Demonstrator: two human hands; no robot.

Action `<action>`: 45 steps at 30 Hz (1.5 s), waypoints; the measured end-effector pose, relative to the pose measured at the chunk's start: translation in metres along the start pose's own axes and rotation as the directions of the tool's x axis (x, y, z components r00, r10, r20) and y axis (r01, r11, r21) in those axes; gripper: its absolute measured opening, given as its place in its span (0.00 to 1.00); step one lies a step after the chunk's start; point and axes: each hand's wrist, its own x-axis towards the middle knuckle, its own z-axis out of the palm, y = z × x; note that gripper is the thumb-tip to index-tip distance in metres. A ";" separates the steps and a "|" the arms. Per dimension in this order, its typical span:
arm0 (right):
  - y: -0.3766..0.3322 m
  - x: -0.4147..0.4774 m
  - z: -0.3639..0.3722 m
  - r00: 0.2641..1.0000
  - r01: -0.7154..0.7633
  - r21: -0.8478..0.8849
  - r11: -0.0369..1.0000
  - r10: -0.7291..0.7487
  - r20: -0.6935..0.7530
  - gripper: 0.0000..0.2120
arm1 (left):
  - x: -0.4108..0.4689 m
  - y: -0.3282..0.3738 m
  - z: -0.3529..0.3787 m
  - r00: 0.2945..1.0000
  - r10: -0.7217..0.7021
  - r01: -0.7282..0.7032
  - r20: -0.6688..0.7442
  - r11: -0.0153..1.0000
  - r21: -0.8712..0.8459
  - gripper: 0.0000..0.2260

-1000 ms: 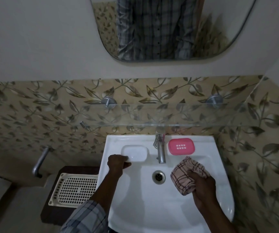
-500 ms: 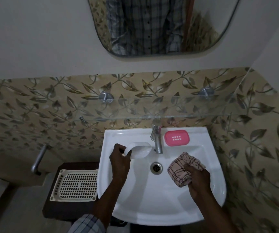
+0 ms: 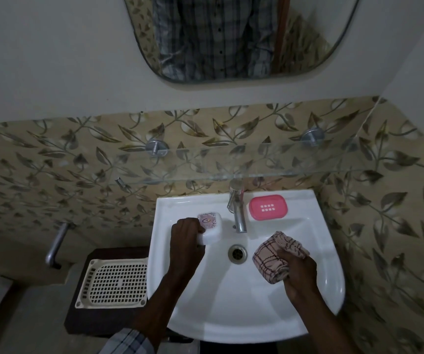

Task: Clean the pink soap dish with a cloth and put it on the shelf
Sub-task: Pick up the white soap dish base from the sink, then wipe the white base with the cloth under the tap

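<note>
Head view takes in a small bathroom corner, dimly lit: plain wall above, leaf-patterned tiles (image 3: 52,159) below, and a mirror (image 3: 231,37) at the top reflecting a checked shirt. A glass shelf (image 3: 295,166) on two metal brackets runs across the tiles, just above the basin, and nothing stands on it. The white basin (image 3: 231,302) fills the lower middle, dry-looking as far as can be judged, with a tap (image 3: 237,213) at the back and the drain (image 3: 237,253) below it. To its left a cream perforated tray (image 3: 114,282) rests on a dark stand, with a metal pipe on the wall beyond. Task status: barely started, by my reading. The pink dish (image 3: 268,207) sits flat on the basin's back ledge, just right of the tap, untouched and apart from both hands. The right hand (image 3: 299,274) is clenched round a bunched checked cloth (image 3: 273,256), held over the bowl near the drain, well short of the pink dish. The left hand (image 3: 186,238) grasps a white soap box (image 3: 209,227) at its near end, tilted up off the left ledge, a patterned face showing. Outstanding: wiping the pink dish and setting it on the shelf.
</note>
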 end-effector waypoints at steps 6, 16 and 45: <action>0.006 0.004 0.007 1.000 0.023 -0.114 0.993 -0.022 0.010 0.18 | -0.005 -0.005 0.014 0.945 -0.314 0.325 0.097 0.937 -0.133 0.14; 0.006 -0.008 0.029 0.952 0.249 -0.459 0.853 -0.129 0.276 0.13 | -0.005 -0.012 0.020 0.584 -0.616 0.812 0.529 0.454 -0.368 0.28; 0.001 -0.002 0.046 0.995 -0.046 -0.378 0.925 0.078 0.069 0.15 | -0.021 0.005 0.029 0.728 0.100 0.047 0.678 0.980 -0.195 0.42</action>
